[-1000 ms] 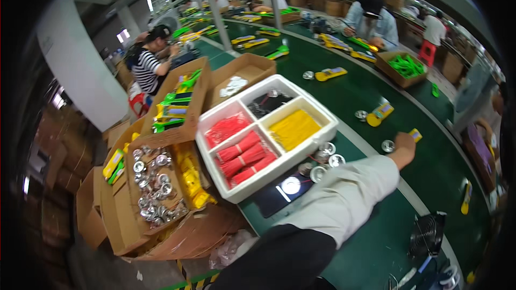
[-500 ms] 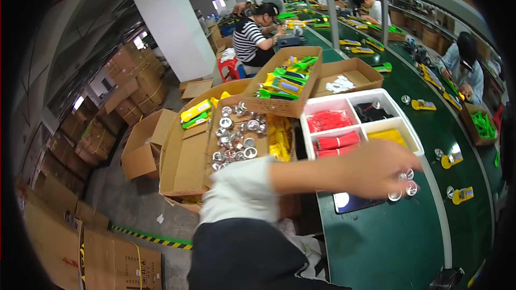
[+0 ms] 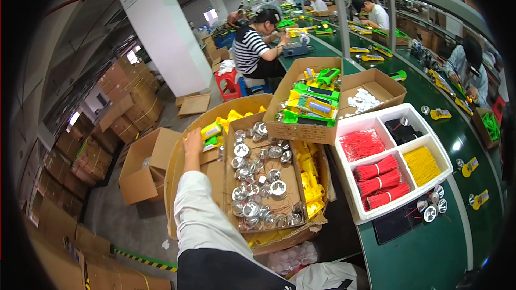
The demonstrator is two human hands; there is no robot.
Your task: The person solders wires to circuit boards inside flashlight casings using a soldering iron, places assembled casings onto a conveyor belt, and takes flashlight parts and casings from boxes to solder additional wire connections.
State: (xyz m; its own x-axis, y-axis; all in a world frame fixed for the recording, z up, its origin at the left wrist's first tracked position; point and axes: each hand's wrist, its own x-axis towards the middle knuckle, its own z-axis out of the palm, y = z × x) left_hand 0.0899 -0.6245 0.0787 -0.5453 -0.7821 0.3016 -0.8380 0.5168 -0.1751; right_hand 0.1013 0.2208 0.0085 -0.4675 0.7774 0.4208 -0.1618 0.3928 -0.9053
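My left hand (image 3: 192, 142) reaches into the left side of a large round-edged cardboard box (image 3: 174, 193). Its fingers close around the near end of a yellow-and-green flashlight body (image 3: 212, 131), which lies on a cardboard flap; part of the grip is hidden. Beside that arm, a shallow cardboard tray (image 3: 230, 182) holds many silver reflector cups (image 3: 278, 188) with thin wires. On the green bench to the right, several more reflector cups (image 3: 430, 214) rest near a dark flat panel (image 3: 395, 224). My right hand is out of view.
A white foam box (image 3: 352, 204) holds red, black and yellow wires. Behind it stand cartons with green-yellow flashlight bodies (image 3: 312, 107) and white pieces (image 3: 363, 100). The conveyor (image 3: 457, 134) carries flashlight parts at right. A co-worker in stripes (image 3: 252, 48) sits ahead; others work along the line.
My left arm has swung from the right, over the bench beside the foam box, to the flashlight body at left. The reflector cups near that hand now lie on the bench. The view has shifted.
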